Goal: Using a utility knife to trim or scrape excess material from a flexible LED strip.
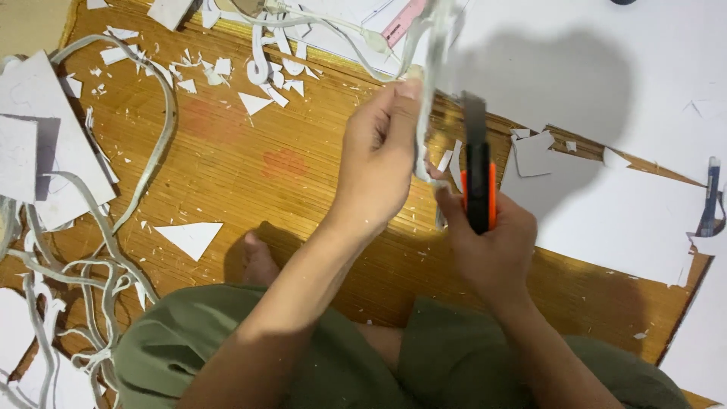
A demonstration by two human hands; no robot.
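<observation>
Bamboo mat [250, 174] under white scraps [189, 237], perhaps foam board.

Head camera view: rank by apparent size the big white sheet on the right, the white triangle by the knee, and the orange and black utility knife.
1. White sheet
2. Utility knife, though nearness to the camera enlarges it
3. White triangle, close to the knife; unsure

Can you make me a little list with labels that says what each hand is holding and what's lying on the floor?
left hand: pinches a thin white strip, held up in the air
right hand: grips a black and orange box cutter, blade pointing up, close beside the strip
floor: brown bamboo mat
on the mat: a white paper triangle, small white scraps, long curly white strips at the left
big sheets: white board at the right
also: a pink ruler at the top
</observation>
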